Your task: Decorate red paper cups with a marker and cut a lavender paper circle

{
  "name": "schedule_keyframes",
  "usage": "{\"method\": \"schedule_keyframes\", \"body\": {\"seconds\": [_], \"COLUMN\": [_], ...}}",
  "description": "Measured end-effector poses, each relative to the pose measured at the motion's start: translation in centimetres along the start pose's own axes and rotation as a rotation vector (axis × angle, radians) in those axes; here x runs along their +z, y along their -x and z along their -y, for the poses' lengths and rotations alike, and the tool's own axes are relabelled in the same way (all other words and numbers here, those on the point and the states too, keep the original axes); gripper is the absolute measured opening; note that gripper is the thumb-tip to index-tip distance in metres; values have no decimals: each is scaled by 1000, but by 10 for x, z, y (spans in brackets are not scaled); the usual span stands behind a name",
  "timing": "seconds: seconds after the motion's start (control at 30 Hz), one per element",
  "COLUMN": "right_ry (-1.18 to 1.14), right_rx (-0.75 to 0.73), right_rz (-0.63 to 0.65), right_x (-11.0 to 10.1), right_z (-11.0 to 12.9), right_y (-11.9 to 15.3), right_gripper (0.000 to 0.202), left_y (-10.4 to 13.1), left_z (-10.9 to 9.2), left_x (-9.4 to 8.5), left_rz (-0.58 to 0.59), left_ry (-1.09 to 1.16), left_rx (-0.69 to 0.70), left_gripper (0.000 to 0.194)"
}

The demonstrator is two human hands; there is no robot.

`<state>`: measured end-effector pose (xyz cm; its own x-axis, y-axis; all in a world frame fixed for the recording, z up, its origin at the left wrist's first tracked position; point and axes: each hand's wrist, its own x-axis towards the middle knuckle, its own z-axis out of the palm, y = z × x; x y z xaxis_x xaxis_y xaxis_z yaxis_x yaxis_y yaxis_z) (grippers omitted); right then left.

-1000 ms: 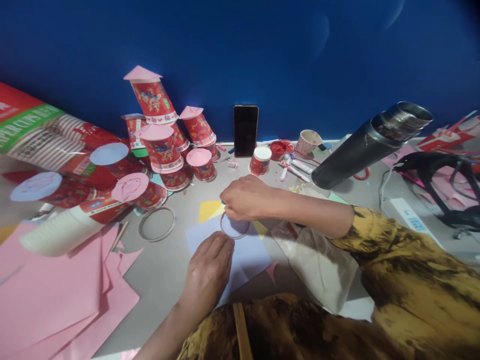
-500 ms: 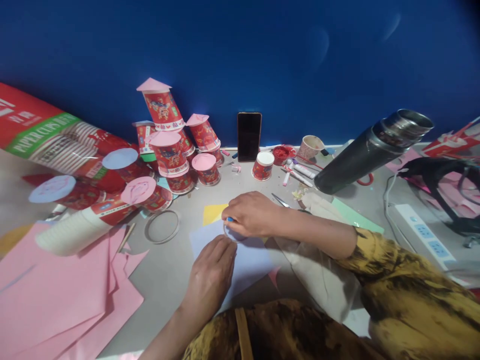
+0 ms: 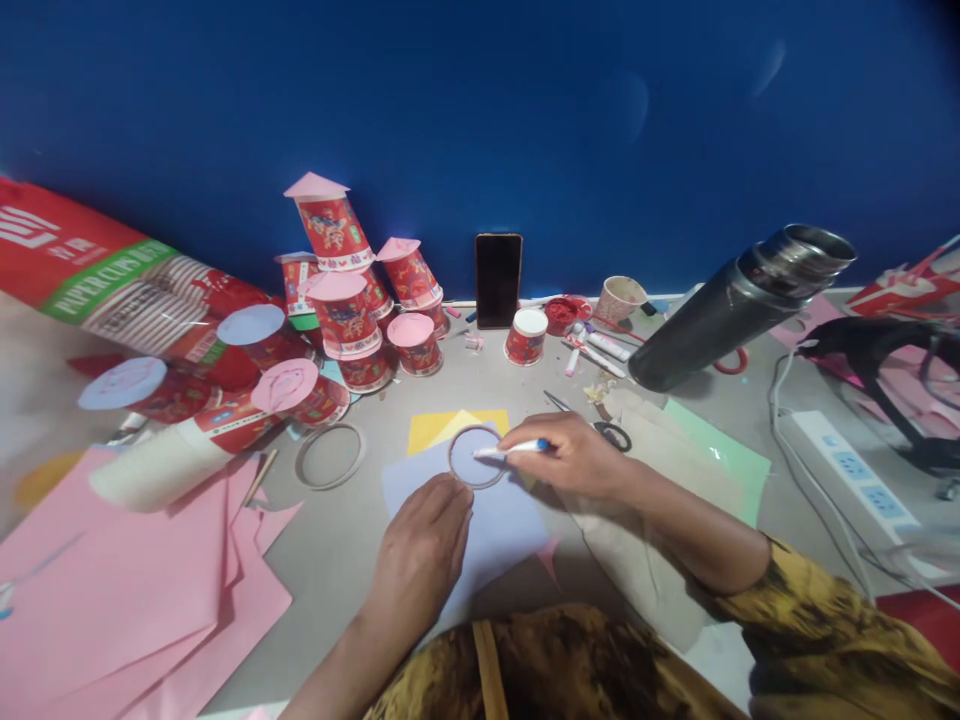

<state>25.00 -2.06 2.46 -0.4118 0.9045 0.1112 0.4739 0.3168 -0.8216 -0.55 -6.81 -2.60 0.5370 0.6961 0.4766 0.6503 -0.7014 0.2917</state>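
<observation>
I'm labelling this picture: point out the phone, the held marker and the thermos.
Phone (image 3: pixel 499 282), head view: middle of its dark screen.
Held marker (image 3: pixel 491 453), head view: its white barrel.
Thermos (image 3: pixel 711 318), head view: middle of its dark body.

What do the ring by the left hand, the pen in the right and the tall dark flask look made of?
Ring: perhaps cardboard, possibly plastic; thin, brownish, dull rim.
Pen: probably plastic; smooth white barrel, blue end.
Flask: likely metal with a dark, low-sheen coating; its shiny, reflective mouth suggests bare steel.
</observation>
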Motion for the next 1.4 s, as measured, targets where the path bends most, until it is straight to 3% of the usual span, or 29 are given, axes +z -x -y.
{"method": "schedule_keyframes", "body": {"seconds": [0.1, 0.2, 0.33, 0.43, 0.53, 0.63, 0.8, 0.93, 1.0, 1.1, 1.23, 1.4], "right_ry": [-58, -26, 128, 280, 404, 445, 402, 194, 130, 15, -244, -362], "right_rx": [214, 261, 245, 203, 177, 99, 47, 206, 310, 457, 639, 724], "right_rz": [-183, -269, -395, -397, -302, -234, -326, -199, -85, 13, -1, -16], "right_x": [-16, -21, -8, 4, 8, 8, 8, 7, 7, 10, 21, 35], "right_z": [-12, -25, -41, -48, -50, -52, -48, -26, -13, -1, 1, 3], "right_y": [12, 17, 12, 10, 11, 13, 16, 29, 38, 51, 58, 55], "right_gripper": [29, 34, 28, 28, 29, 24, 22, 21, 20, 18, 20, 21], "left_y": [-6, -15, -30, -37, -40, -39, -20, 12, 29, 49, 57, 52], "left_z": [3, 6, 2, -2, -2, 3, 21, 23, 20, 15, 14, 11], "left_x": [-5, -6, 2, 10, 16, 9, -36, -64, -64, -52, -41, -45], "left_rz": [28, 52, 95, 144, 152, 82, -21, 4, 24, 70, 65, 92], "left_ry": [52, 8, -139, -213, -201, -166, -270, -372, -269, 60, 195, 215], "left_rx": [-92, -212, -267, -255, -250, -299, -414, -454, -552, -671, -688, -684], "left_gripper": [15, 19, 72, 90, 87, 81, 74, 53, 47, 42, 42, 38]}}
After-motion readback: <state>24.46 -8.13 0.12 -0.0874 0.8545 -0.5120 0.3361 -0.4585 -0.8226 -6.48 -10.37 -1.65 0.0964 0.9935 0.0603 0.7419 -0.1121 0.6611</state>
